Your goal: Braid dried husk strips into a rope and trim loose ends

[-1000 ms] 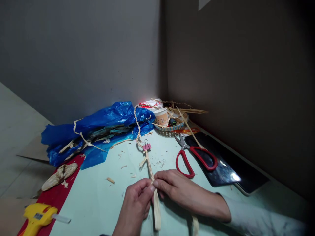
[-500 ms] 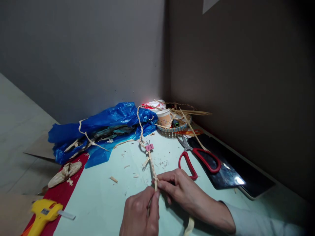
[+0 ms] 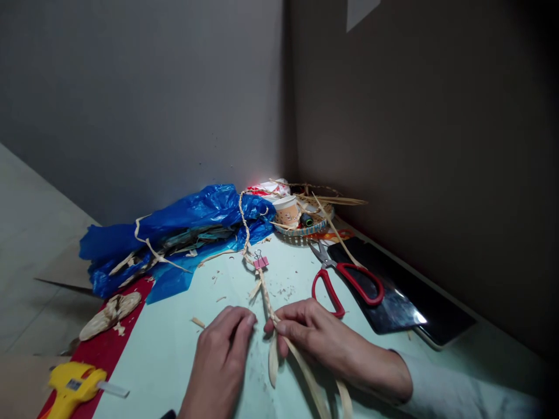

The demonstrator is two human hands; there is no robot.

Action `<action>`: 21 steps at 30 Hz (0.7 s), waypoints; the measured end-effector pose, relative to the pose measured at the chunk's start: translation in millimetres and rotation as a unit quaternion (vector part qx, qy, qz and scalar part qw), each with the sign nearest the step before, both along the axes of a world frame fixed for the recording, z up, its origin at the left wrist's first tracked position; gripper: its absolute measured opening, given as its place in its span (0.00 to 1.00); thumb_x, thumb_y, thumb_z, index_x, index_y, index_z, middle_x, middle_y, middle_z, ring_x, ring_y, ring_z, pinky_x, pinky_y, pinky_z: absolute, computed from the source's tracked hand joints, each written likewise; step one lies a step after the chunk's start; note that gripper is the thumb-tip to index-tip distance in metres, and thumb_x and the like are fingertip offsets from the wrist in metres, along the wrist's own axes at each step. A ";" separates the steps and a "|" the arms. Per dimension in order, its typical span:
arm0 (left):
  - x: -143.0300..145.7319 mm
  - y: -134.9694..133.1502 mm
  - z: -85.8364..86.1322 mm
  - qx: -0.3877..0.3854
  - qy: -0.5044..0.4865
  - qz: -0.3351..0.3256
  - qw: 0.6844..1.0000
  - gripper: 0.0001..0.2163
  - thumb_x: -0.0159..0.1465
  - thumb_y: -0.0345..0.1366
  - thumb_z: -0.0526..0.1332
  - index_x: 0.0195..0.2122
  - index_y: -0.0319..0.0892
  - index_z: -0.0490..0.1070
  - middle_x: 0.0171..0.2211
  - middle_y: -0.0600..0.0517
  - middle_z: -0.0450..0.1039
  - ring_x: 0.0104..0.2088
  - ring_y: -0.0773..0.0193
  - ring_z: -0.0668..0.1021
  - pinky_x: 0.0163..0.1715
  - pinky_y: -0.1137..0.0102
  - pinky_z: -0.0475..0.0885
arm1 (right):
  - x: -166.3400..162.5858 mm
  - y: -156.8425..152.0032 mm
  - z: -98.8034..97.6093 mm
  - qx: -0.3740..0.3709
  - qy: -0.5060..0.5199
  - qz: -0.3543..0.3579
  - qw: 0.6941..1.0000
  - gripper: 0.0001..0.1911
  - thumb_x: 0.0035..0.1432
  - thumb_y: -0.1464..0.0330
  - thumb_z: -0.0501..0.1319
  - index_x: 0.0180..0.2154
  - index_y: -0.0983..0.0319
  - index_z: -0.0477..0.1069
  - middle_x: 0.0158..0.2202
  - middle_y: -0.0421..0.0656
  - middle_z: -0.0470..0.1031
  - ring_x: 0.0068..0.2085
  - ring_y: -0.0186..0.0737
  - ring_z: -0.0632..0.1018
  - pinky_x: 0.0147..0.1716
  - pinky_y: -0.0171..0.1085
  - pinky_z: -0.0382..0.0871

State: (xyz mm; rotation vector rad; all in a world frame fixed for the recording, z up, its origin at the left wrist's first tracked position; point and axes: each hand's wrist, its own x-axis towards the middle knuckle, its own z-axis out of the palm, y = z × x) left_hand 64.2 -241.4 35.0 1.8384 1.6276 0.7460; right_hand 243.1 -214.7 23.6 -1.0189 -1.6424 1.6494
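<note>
A pale plaited cord of flat straw-like strands runs toward me from a pink binder clip. My right hand pinches the near end of the braid between thumb and fingers. Below that pinch, one short loose strand hangs down, and longer strands trail under the right wrist toward the bottom edge. My left hand is apart from the cord, just to its left. Its fingers are curled in, with the thumb close to the index finger, and nothing shows in them.
Red-handled scissors lie partly over dark flat tablets on the right. Behind are a woven basket, a paper cup and a blue plastic bag. At left are a yellow glue gun and a pale fibre bundle.
My left hand has let go of the strand and moved left, away from the braid. My right hand keeps its pinch, and the loose strands now hang spread below. The view shifted slightly.
</note>
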 end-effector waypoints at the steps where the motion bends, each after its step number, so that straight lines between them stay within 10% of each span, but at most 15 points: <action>1: 0.3 5.2 0.9 -0.052 -0.078 -0.003 0.996 0.09 0.66 0.40 0.55 0.34 0.44 0.72 0.33 0.50 0.76 0.36 0.58 0.76 0.38 0.67 0.65 | 0.3 -0.5 1.5 0.002 0.006 0.003 1.000 0.18 0.63 0.67 0.54 0.22 0.65 0.69 0.17 0.33 0.57 0.22 0.30 0.58 0.24 0.31 0.53; 7: 17.1 15.5 -17.3 -0.276 -0.418 -0.056 0.864 0.10 0.60 0.42 0.62 0.33 0.41 0.67 0.19 0.58 0.66 0.17 0.74 0.60 0.19 0.77 0.54 | -1.7 -1.6 3.7 0.004 0.103 0.083 0.991 0.15 0.65 0.68 0.50 0.27 0.64 0.67 0.26 0.39 0.69 0.32 0.36 0.72 0.39 0.34 0.65; 13: 18.1 11.8 -25.0 -0.277 -0.390 -0.017 0.878 0.14 0.56 0.46 0.65 0.32 0.42 0.64 0.17 0.65 0.55 0.15 0.77 0.52 0.14 0.78 0.46 | 8.7 -3.1 0.0 0.112 -0.110 0.070 0.985 0.14 0.68 0.64 0.48 0.36 0.63 0.68 0.35 0.45 0.73 0.37 0.41 0.73 0.38 0.37 0.66; 21: 17.2 6.9 -27.5 -0.225 -0.311 0.032 0.923 0.10 0.59 0.39 0.62 0.25 0.41 0.65 0.15 0.59 0.66 0.12 0.77 0.56 0.13 0.76 0.44 | 12.5 -17.5 21.3 0.250 -0.391 0.049 0.885 0.07 0.64 0.73 0.49 0.35 0.61 0.64 0.28 0.43 0.71 0.29 0.40 0.70 0.29 0.37 0.59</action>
